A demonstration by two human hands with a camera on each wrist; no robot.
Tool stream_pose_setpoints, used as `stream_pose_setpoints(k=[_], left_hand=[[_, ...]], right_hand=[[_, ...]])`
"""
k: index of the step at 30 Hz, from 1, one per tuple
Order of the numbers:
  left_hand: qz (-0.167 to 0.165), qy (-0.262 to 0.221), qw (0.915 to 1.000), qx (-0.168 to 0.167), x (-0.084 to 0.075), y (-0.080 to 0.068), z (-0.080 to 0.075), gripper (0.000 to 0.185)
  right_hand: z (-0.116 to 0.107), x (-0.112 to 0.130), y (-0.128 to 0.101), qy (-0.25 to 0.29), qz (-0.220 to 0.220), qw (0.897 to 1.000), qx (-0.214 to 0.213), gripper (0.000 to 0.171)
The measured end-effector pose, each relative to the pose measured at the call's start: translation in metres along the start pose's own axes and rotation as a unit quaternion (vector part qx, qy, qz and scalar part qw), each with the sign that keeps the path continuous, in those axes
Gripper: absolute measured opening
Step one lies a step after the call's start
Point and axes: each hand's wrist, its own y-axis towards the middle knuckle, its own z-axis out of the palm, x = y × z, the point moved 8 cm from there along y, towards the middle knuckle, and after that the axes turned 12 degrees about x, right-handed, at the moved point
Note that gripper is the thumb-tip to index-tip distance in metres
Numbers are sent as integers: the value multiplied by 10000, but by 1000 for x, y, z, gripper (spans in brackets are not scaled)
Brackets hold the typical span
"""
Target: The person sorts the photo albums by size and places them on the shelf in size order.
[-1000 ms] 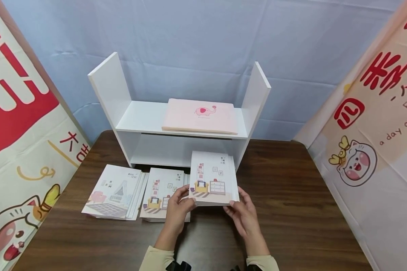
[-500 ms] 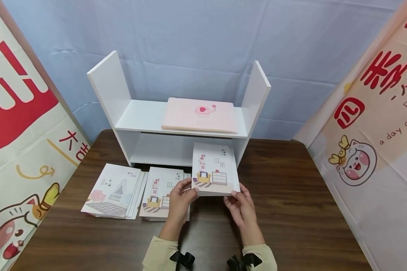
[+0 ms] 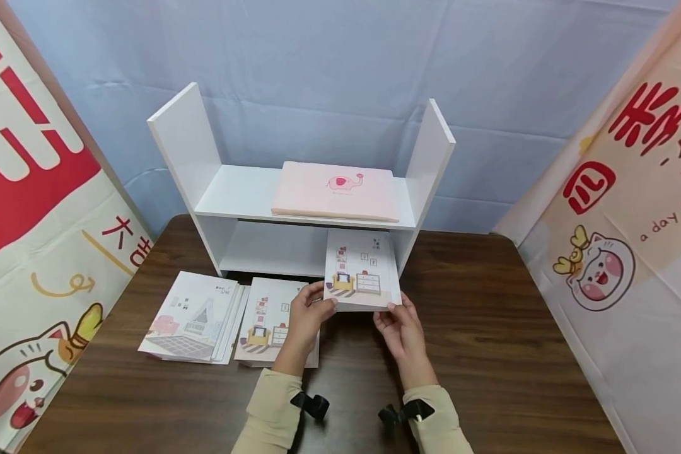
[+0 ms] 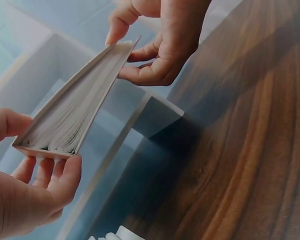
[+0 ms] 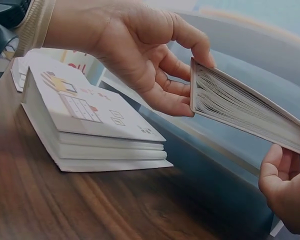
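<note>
Both hands hold a white hardcover book [image 3: 363, 268] with a yellow armchair and a chest of drawers drawn on its cover. My left hand [image 3: 306, 320] grips its near left corner, thumb on top and fingers beneath. At the near right corner, my right hand [image 3: 403, 334] pinches it the same way. The book lies cover up, its far end inside the lower compartment of the white shelf unit [image 3: 272, 249], toward the right side. Its pages [image 4: 72, 112] fan slightly between the covers in the left wrist view.
Left of my hands lie two stacks of white books on the wooden table [image 3: 505, 340]: one with the armchair cover [image 3: 267, 315], one with a pink building cover [image 3: 187, 315]. A pink elephant book [image 3: 335, 192] rests on the upper shelf. Printed cloths hang on both sides.
Both hands have moved forward, away from me, carrying the book from in front of the shelf unit until its far end is in the lower compartment.
</note>
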Motion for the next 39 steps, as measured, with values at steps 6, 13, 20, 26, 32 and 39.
stream_pose_setpoints(k=[6,13,20,26,32,39], left_hand=[[-139,-116,9998,-46,5,14,-3,44],[-130,-292,9995,-85,4,27,-4,44],[-109,-351,9992,-163,1,39,-1,44],[-103,-457,9983,-337,7,44,-1,42],[-150,-434,9980,-444,12,44,-2,39],[-96,-479,9968,-632,13,47,-3,36]], right_hand=[[-1,4,13,34,-132,9999,-10,42],[0,-2,25,318,10,9995,-12,37],[-2,-5,34,583,41,9978,-316,31],[-6,-4,36,596,3,9965,-583,27],[-9,-5,38,662,-19,9946,-803,21],[-9,-4,42,555,-2,9924,-1095,35]])
